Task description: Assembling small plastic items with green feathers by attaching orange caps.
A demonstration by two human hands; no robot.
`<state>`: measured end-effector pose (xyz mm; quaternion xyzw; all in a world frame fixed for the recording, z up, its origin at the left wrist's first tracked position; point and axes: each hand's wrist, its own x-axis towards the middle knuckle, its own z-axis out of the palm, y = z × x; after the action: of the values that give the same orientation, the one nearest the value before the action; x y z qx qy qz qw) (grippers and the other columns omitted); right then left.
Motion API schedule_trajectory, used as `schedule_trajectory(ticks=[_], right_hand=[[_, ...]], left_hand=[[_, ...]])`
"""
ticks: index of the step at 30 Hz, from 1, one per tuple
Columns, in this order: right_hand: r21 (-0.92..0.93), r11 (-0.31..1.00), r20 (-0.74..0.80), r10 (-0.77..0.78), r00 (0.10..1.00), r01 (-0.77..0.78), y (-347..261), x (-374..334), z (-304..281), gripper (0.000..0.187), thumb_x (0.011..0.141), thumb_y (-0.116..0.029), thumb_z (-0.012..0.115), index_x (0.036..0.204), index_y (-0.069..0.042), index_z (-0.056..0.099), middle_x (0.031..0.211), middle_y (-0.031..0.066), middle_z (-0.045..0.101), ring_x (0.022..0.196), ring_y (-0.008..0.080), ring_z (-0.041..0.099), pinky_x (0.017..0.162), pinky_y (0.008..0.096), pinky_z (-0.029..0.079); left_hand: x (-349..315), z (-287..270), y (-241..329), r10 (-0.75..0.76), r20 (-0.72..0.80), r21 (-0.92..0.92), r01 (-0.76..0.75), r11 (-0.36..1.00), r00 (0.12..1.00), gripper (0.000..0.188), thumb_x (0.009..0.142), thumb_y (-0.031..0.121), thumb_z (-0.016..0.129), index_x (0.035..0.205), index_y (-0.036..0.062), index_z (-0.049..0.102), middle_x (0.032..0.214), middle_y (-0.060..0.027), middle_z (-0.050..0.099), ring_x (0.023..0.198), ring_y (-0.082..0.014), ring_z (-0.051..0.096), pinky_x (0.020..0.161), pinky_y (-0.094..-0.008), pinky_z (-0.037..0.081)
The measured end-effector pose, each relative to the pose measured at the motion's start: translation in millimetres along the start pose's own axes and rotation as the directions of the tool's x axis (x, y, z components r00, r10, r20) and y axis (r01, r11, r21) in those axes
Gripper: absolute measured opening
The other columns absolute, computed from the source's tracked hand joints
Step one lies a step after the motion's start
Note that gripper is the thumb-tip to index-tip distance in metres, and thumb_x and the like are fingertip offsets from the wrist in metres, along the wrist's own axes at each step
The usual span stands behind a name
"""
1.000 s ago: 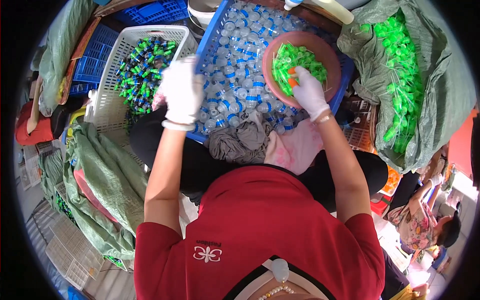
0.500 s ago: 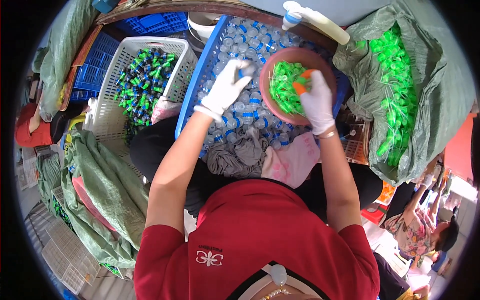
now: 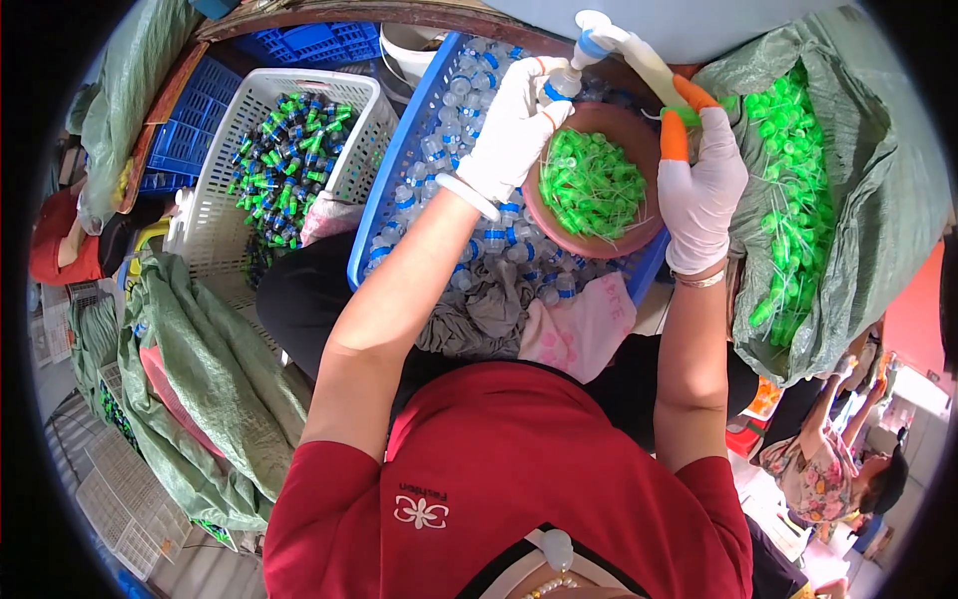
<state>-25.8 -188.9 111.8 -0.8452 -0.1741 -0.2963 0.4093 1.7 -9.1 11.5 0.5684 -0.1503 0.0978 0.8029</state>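
Note:
My left hand (image 3: 509,130), in a white glove, pinches a small clear bottle with a blue band (image 3: 562,87). The bottle touches or sits just below the tip of a white nozzle with a blue ring (image 3: 591,45). My right hand (image 3: 704,190), gloved in white with orange covers on two fingertips, pinches a green cap with a thin stem (image 3: 687,115), right of the bowl. Below and between both hands is a pink bowl (image 3: 532,205) heaped with green stemmed caps (image 3: 589,190). It rests on more blue-banded bottles (image 3: 439,150) in a blue crate (image 3: 371,215).
A white crate (image 3: 215,190) of green-and-dark capped bottles (image 3: 294,150) stands on the left. At right lies a grey-green sack (image 3: 878,150) with more green caps (image 3: 788,200). Cloths (image 3: 574,334) cover the crate's near edge. Another person (image 3: 823,464) works at lower right.
My left hand has moved up and right, bringing a bottle to the nozzle. My right hand has left the bowl, moving up and right with a green cap.

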Motion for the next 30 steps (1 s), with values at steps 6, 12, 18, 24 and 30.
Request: schedule_trajectory(ticks=[6, 12, 18, 24, 30], right_hand=[[-0.026, 0.999, 0.019, 0.037, 0.999, -0.037, 0.3, -4.7, 0.3, 0.03, 0.088, -0.001, 0.065, 0.117, -0.008, 0.068, 0.065, -0.002, 0.049, 0.052, 0.0051, 0.037, 0.048, 0.0218, 0.033], [-0.043, 0.998, 0.028, 0.046, 0.999, -0.045, -1.0, -4.4, -0.1, 0.03, 0.088, -0.001, 0.066, 0.117, -0.007, 0.068, 0.068, -0.0016, 0.052, 0.052, 0.0051, 0.039, 0.049, 0.0219, 0.035], [-0.022, 1.0, 0.003, 0.012, 1.0, -0.012, 4.0, -3.8, 3.9, 0.029, 0.087, -0.001, 0.066, 0.116, -0.006, 0.068, 0.069, -0.0011, 0.054, 0.053, 0.0054, 0.04, 0.05, 0.0219, 0.036], [-0.017, 1.0, 0.006, 0.02, 1.0, -0.02, 4.5, -3.7, 2.5, 0.029, 0.087, 0.0, 0.066, 0.116, -0.006, 0.067, 0.07, -0.0006, 0.055, 0.054, 0.0056, 0.041, 0.051, 0.0219, 0.036], [-0.048, 0.999, 0.016, 0.016, 1.0, -0.015, -0.5, -3.4, -0.4, 0.03, 0.088, 0.0, 0.066, 0.118, -0.005, 0.067, 0.069, -0.0016, 0.055, 0.054, 0.0048, 0.041, 0.051, 0.0215, 0.036]], left_hand=[[-2.0, 1.0, 0.8, -0.034, -0.01, -0.021, 0.034, 0.999, 0.999, 0.045, 0.092, -0.002, 0.061, 0.133, 0.002, 0.046, 0.119, -0.0061, 0.057, 0.107, -0.0134, 0.056, 0.096, -0.0304, 0.048], [-1.0, 2.0, 0.7, -0.021, -0.016, -0.014, 0.021, 1.0, 1.0, 0.044, 0.091, -0.003, 0.061, 0.132, 0.0017, 0.046, 0.118, -0.0062, 0.057, 0.104, -0.0138, 0.057, 0.095, -0.0305, 0.049], [0.0, 1.2, -0.3, -0.03, -0.022, 0.009, 0.031, 0.999, 0.999, 0.043, 0.09, -0.004, 0.06, 0.131, 0.0015, 0.047, 0.118, -0.0062, 0.058, 0.104, -0.0137, 0.057, 0.095, -0.0303, 0.049], [-0.5, 3.0, 1.2, -0.006, -0.024, 0.011, 0.006, 1.0, 1.0, 0.042, 0.09, -0.004, 0.06, 0.13, 0.0014, 0.047, 0.118, -0.0066, 0.058, 0.105, -0.0135, 0.056, 0.095, -0.0296, 0.048], [-2.3, 0.7, -2.5, -0.011, -0.031, -0.002, 0.011, 1.0, 0.999, 0.042, 0.09, -0.006, 0.06, 0.129, 0.0014, 0.047, 0.119, -0.0065, 0.057, 0.107, -0.0137, 0.056, 0.098, -0.0301, 0.047]])
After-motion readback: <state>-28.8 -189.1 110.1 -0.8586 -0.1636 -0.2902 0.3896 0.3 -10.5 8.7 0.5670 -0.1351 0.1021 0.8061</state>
